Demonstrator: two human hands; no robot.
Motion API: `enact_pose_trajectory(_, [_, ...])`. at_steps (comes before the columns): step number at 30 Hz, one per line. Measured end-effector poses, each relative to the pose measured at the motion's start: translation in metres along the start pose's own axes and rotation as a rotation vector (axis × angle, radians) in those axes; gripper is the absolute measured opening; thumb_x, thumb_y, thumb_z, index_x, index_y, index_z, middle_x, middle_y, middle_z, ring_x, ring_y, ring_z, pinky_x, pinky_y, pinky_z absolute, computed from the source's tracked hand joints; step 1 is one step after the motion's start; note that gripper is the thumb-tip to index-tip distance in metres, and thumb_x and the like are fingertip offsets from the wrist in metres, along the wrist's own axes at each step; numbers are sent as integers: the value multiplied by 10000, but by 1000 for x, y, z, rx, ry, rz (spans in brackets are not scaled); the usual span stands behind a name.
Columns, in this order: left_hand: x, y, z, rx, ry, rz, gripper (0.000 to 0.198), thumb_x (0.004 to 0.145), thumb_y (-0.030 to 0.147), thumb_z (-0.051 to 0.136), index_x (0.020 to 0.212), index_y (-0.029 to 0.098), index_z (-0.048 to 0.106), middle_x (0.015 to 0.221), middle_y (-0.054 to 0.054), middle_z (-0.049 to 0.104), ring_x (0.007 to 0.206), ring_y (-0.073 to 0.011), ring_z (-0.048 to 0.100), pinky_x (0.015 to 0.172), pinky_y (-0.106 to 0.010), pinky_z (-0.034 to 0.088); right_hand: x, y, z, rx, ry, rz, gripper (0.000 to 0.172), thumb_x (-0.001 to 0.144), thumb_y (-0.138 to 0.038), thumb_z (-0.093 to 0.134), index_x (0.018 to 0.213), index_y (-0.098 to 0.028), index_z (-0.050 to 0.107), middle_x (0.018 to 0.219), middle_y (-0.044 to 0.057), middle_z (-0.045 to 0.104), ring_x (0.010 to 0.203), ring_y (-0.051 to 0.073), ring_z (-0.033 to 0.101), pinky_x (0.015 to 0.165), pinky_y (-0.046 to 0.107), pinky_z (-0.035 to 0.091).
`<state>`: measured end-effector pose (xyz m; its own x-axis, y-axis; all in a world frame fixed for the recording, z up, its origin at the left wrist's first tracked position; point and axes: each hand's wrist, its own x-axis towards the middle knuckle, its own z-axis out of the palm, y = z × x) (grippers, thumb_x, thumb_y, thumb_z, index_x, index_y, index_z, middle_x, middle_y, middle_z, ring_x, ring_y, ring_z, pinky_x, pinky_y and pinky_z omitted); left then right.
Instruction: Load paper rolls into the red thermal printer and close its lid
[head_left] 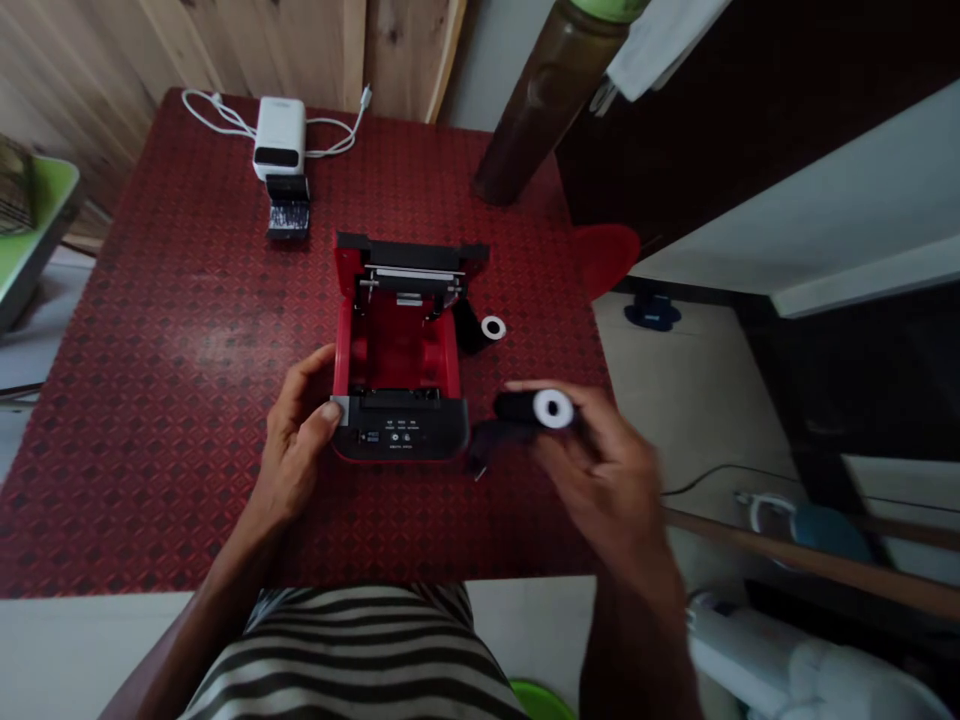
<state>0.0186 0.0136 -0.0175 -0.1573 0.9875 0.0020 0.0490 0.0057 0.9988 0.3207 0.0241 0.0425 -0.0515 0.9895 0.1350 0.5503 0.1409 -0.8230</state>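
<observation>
The left hand [296, 445] curls its fingers [322, 410] onto the 9 o'clock edge of the open red receipt printer [397, 345], mid-desk [172, 350]; the right hand [600, 460] closes round a light, stiff paper roll [551, 408], easily held by its curved side.

Dim, soft light; right hand [604, 470] blurred

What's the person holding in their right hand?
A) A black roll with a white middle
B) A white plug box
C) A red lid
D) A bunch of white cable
A. The right hand is closed around a black roll with a white centre, beside the red printer.
</observation>
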Motion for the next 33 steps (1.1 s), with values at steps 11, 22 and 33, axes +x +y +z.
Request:
enact_pose_trajectory(11, [1, 10, 6, -80, -24, 25, 555, 1066, 583, 731, 1529, 277, 705, 1482, -107, 793, 1325, -354, 770, 1126, -548, 643, 78, -72, 69, -748, -342, -629, 254, 1064, -14, 643, 1185, -190, 781, 1087, 131, 829, 1043, 322, 737, 914, 456, 615])
enact_pose_trajectory(22, [-3, 12, 9, -137, -25, -59, 591, 1070, 572, 726, 1576, 273, 666, 1579, -125, 715, 1471, -363, 670, 1263, -548, 513, 107, -67, 99, -833, -482, -443, 253, 1046, -13, 645, 992, -197, 810, 995, 117, 864, 880, 280, 788, 746, 403, 518])
enact_pose_trajectory(33, [-2, 8, 8, -112, -13, -30, 572, 1075, 568, 714, 1569, 285, 666, 1557, -118, 731, 1434, -356, 701, 1228, -565, 567, 93, -62, 60, -364, -536, -542, 504, 1064, 31, 531, 1343, -262, 831, 1348, 43, 877, 1239, 225, 821, 1134, 423, 655])
